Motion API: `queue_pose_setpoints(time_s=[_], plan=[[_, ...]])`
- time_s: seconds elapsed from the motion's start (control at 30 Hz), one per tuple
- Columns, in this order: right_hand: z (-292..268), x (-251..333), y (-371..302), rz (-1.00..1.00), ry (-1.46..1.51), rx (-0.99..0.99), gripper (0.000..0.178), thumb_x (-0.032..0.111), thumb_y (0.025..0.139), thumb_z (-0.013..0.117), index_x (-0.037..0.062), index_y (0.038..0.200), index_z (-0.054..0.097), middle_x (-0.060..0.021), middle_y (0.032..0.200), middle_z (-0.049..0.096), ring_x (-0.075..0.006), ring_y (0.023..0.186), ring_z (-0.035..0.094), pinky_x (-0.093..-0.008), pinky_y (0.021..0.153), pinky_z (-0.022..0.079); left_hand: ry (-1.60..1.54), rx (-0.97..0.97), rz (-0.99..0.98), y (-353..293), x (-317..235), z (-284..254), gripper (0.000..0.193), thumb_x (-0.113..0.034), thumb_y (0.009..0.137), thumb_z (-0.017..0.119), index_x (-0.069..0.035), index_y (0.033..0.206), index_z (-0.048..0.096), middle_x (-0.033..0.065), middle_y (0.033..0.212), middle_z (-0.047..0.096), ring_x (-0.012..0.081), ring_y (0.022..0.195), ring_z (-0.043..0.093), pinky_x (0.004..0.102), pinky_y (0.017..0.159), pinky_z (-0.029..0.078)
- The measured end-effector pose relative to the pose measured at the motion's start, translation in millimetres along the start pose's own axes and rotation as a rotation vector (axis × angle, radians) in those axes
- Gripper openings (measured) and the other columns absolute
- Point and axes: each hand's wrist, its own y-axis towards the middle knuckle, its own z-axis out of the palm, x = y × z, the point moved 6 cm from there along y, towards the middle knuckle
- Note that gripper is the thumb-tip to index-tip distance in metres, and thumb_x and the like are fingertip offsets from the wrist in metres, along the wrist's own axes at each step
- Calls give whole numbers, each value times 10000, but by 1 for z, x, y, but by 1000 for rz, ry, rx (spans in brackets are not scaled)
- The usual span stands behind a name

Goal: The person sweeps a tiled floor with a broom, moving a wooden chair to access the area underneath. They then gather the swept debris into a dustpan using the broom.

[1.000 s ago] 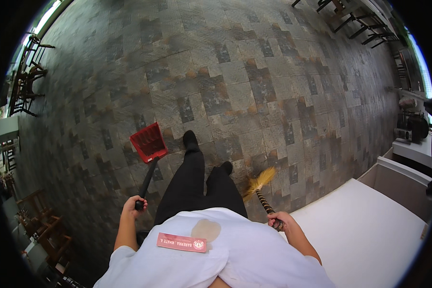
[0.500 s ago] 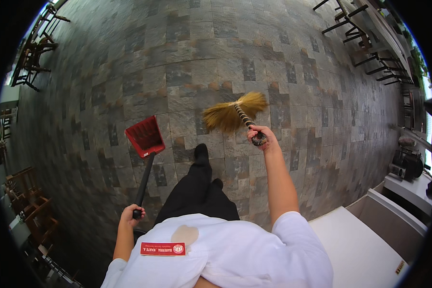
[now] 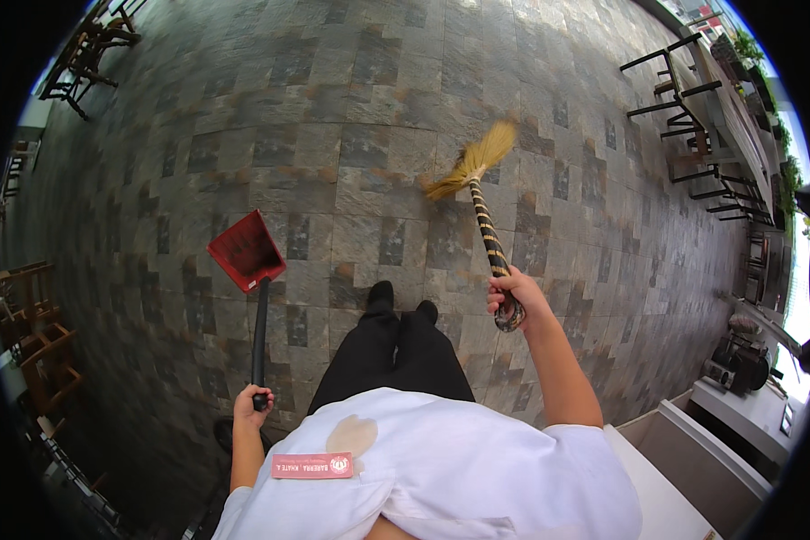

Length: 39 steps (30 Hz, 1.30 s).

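My right hand (image 3: 519, 295) is closed around the looped end of a broom (image 3: 488, 229) whose handle is striped black and tan. Its yellow bristle head (image 3: 473, 164) points away from me over the tiled floor, slightly blurred. In my left hand (image 3: 253, 405) is the end of a long black handle. That handle belongs to a red dustpan (image 3: 247, 251), its wide mouth facing away to the front left. No litter shows clearly in the pan. My feet in black shoes (image 3: 381, 294) stand between the two tools.
Grey patterned tiles (image 3: 360, 171) cover the floor. High stools (image 3: 670, 94) line a long counter at the far right. Dark wooden chairs (image 3: 85, 54) stand at the far left, wooden frames (image 3: 45, 351) nearer left. A white counter (image 3: 666, 490) is close on my right.
The broom has swung forward and right, its head now narrower and farther from me. My left hand still carries the dustpan, slightly farther left. Both feet now show side by side.
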Motion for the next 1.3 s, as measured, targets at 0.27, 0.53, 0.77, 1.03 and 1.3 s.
queue_pose_setpoints(time_s=[0.27, 0.53, 0.77, 1.03, 1.3], plan=[[24, -21, -145, 509, -800, 137, 691, -41, 768, 455, 147, 1323, 89, -35, 614, 402, -96, 472, 415, -272, 432, 416, -247, -1, 46, -13, -12, 2, 242, -32, 678, 514, -74, 917, 511, 43, 681, 539, 147, 577, 530, 252, 513, 441], [80, -106, 134, 691, -876, 426, 246, -4, 663, 523, -25, 908, 527, -95, 566, 466, -166, 381, 456, -338, 345, 398, -389, -108, 136, -52, -24, 20, 302, -42, 682, 514, -70, 982, 501, 38, 682, 534, 147, 585, 525, 257, 522, 430], [49, -13, 274, 869, -777, 251, 124, 136, 787, 522, 32, 832, 472, -55, 545, 404, -140, 414, 404, -292, 377, 367, -453, -147, 115, -78, -24, 78, 293, -58, 678, 513, -73, 970, 516, 31, 683, 530, 140, 594, 519, 254, 532, 426], [-21, 228, 214, 579, -677, -102, 150, 62, 772, 515, 102, 870, 408, -61, 620, 420, -115, 405, 391, -264, 340, 337, -552, -79, 40, -44, -40, 142, 225, -59, 663, 520, -38, 887, 526, 29, 673, 530, 135, 583, 527, 245, 521, 425], [4, 299, 124, 212, -956, -101, 238, -7, 700, 511, 48, 927, 467, -49, 567, 430, -126, 398, 419, -287, 335, 344, -536, -16, 36, -24, -84, 168, 211, -61, 663, 517, -46, 873, 527, 19, 668, 542, 120, 579, 525, 237, 512, 423]])
